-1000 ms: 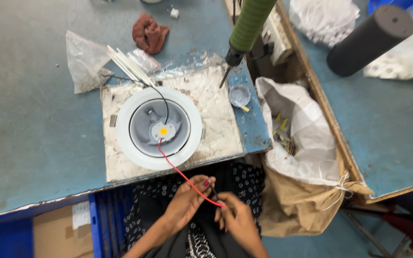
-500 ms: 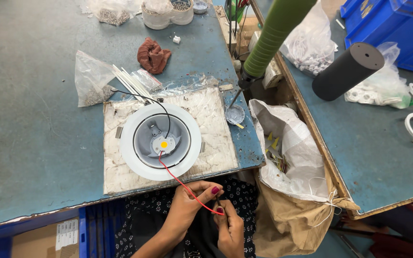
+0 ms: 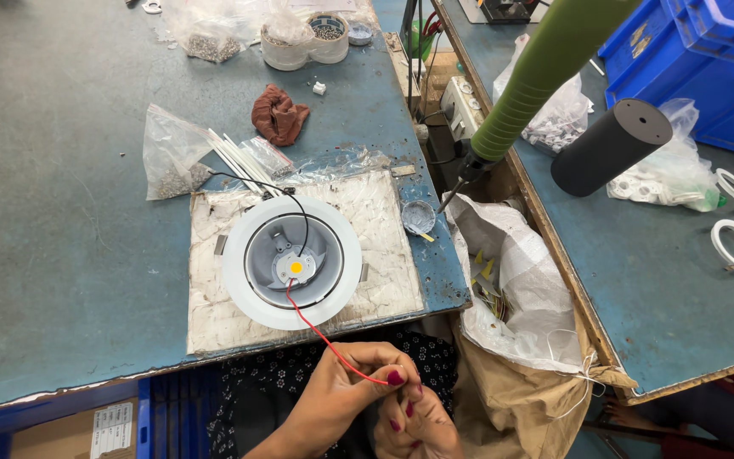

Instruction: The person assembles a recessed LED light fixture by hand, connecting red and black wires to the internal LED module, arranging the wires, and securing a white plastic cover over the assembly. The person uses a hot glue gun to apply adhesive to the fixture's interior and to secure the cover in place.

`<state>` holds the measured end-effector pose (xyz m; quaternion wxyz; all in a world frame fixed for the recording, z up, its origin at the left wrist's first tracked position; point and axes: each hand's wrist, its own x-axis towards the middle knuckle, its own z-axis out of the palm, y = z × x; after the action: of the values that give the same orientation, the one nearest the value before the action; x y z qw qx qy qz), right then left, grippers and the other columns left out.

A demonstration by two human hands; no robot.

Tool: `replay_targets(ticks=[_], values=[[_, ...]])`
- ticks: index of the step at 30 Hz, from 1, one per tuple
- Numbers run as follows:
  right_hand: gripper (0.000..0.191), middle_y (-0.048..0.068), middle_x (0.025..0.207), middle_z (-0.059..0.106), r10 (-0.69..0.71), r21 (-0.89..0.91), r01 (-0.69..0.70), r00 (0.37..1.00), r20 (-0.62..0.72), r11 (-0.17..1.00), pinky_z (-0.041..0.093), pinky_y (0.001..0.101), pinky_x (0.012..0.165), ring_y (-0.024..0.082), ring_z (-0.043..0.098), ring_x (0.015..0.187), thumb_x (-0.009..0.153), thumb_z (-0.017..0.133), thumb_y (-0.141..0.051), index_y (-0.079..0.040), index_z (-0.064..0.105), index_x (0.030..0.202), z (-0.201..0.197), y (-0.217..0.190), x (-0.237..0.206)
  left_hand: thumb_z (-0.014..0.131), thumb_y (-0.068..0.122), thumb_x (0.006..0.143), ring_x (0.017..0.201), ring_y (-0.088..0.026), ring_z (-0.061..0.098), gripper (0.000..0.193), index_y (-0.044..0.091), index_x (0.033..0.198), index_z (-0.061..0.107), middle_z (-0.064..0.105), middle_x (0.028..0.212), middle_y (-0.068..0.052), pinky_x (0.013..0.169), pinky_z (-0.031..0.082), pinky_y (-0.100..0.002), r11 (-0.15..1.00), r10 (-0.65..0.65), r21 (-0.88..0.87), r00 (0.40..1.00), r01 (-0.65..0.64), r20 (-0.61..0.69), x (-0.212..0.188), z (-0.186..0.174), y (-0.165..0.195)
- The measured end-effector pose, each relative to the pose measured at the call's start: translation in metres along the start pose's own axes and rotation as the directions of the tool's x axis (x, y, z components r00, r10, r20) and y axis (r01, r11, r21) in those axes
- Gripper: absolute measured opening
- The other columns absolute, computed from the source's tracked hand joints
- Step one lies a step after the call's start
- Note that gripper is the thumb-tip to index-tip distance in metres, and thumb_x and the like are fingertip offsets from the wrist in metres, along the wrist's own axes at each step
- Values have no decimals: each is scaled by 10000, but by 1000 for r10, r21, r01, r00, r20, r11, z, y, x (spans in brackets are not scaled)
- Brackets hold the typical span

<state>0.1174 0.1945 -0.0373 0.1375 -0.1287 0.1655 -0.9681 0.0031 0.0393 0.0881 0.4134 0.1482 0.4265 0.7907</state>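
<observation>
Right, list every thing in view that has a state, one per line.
Left hand: pinching the thin red wire.
Right hand: fingers curled at the wire's end.
Round white downlight housing: face up on the worn white pad, red and black wires attached.
Black cylinder: lying on its side.

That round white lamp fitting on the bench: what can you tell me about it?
The round lamp fitting lies face-up on a worn white mat. It has a broad white rim, a grey inner bowl and a small yellow chip at the centre. A black wire leaves its top, and a red wire runs down to the hands below the bench edge.
</observation>
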Motion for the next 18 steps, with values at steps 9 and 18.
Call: replay_targets(ticks=[9, 18], values=[[232, 23, 696, 427, -61, 94, 85, 971, -231, 992, 269, 250, 432, 89, 344, 483, 962, 627, -142, -132, 483, 1142, -16, 21, -11, 685, 277, 1024, 908, -154, 689, 334, -42, 929, 705, 720, 887, -83, 890, 552, -307, 998, 48, 18, 967, -54, 251, -11, -6, 0], [144, -40, 655, 345, 101, 104, -87, 986, -134, 991, 235, 270, 481, 85, 320, 512, 1039, 596, -187, -86, 497, 1008, 5, -5, 5, 679, 270, 996, 869, -166, 677, 323, -27, 1103, 750, 731, 979, -91, 851, 540, -309, 998, 47, 32, 993, -51, 107, 1, -18, -16]])
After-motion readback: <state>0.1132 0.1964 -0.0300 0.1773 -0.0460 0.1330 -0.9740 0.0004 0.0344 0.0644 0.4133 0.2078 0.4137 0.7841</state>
